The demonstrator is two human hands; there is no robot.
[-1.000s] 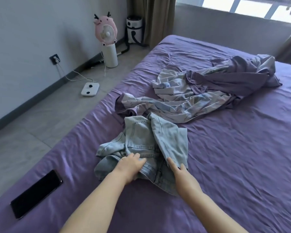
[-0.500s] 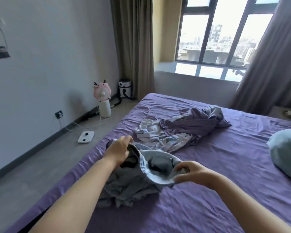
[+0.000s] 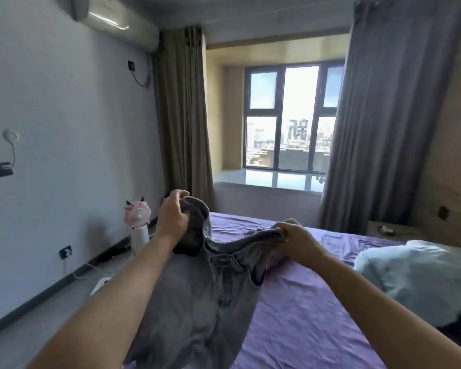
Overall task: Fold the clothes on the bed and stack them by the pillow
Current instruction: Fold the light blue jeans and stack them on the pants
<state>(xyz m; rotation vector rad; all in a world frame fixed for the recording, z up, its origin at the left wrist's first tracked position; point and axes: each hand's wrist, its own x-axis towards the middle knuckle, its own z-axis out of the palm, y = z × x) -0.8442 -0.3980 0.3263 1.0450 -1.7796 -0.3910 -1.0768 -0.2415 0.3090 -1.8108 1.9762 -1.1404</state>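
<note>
Holding the jeans (image 3: 213, 288) up over the bed (image 3: 304, 302), left hand (image 3: 172, 222) and right hand (image 3: 298, 242) each gripped the waistband; probably shaking them flat came next, pillow (image 3: 421, 275) nearby.

Bed (image 3: 298, 315): covered in a wrinkled purple sheet. A pale blue-white pillow (image 3: 415, 278) lies on it at the right side. Grey tiled floor (image 3: 37, 326) to the left of the bed carries a white-based pink cartoon fan (image 3: 138, 225), standing upright near the wall, and a white cable.
</note>
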